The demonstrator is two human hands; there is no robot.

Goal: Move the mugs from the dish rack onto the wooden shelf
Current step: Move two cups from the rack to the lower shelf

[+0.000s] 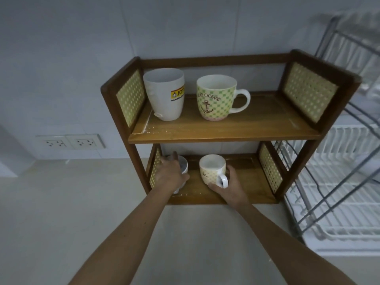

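The wooden shelf has two levels. On its top level stand a tall white mug with a yellow logo and a green-checked anchor mug. On the bottom level, my left hand wraps a white mug at the left end, mostly hiding it. My right hand holds a small checked mug from the right side, by its white handle; its base is at the board. The dish rack stands to the right of the shelf, and no mugs show in it.
The shelf stands on a pale counter against a tiled wall. Two wall sockets sit low on the wall to the left. The right halves of both shelf boards are bare wood. The rack's metal frame nearly touches the shelf's right side.
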